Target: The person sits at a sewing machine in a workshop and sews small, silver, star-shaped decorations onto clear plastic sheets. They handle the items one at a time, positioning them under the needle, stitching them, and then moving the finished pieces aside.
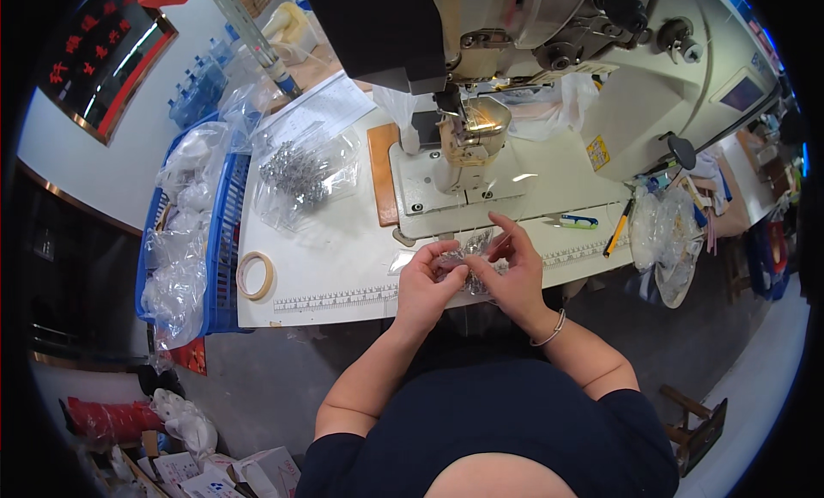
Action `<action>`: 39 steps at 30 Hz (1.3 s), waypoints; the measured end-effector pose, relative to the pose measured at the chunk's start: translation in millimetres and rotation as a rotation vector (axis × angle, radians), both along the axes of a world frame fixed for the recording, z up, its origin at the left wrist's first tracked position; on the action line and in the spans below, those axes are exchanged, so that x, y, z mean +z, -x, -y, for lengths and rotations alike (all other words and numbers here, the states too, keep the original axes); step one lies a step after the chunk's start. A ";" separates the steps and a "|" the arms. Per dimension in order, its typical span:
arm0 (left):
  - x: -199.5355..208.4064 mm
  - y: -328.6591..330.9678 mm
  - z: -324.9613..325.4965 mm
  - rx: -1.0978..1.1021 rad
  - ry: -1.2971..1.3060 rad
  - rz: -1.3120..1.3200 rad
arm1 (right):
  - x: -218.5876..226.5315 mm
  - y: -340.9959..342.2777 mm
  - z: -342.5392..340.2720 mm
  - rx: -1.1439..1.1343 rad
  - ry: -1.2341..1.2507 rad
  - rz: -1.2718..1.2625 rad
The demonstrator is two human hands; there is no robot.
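Observation:
Over the front edge of the white table, both hands hold a small clear plastic bag (475,240) with shiny silvery bits in it. My left hand (425,282) pinches its left side between thumb and fingers. On the other side, my right hand (515,279) presses the bag with the thumb; its index finger is lifted away. The fingers hide part of the bag, and the silvery bits are too small to name. Just beyond the hands stands an industrial sewing machine (481,142), its needle area lit.
To the left, a larger clear bag of small silvery parts (296,176) lies by a brown board (383,176). A tape roll (255,275) and blue crate (225,249) are farther left. Thread snips (573,221) and an orange-yellow pen-shaped tool (618,229) lie right.

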State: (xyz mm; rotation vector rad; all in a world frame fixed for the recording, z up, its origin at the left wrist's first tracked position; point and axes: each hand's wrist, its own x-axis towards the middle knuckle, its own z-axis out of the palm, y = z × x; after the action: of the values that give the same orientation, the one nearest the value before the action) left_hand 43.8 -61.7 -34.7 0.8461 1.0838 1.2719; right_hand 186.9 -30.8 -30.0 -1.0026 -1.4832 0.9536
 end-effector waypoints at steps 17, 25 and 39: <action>-4.1 17.1 -2.6 -0.131 0.029 0.035 | -9.6 -30.6 -17.0 0.522 0.615 -0.534; 0.1 15.6 0.8 -0.160 0.034 0.058 | 11.2 -36.4 -14.9 0.574 0.464 -0.252; -2.5 15.7 -2.9 -0.137 -0.021 0.005 | -1.9 -17.7 -9.0 0.384 0.561 -0.405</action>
State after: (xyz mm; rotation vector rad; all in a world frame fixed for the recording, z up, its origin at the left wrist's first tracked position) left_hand 28.1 -58.7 -37.2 0.9164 0.9931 1.1721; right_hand 204.6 -21.9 -31.9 -0.8433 -1.0983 1.8031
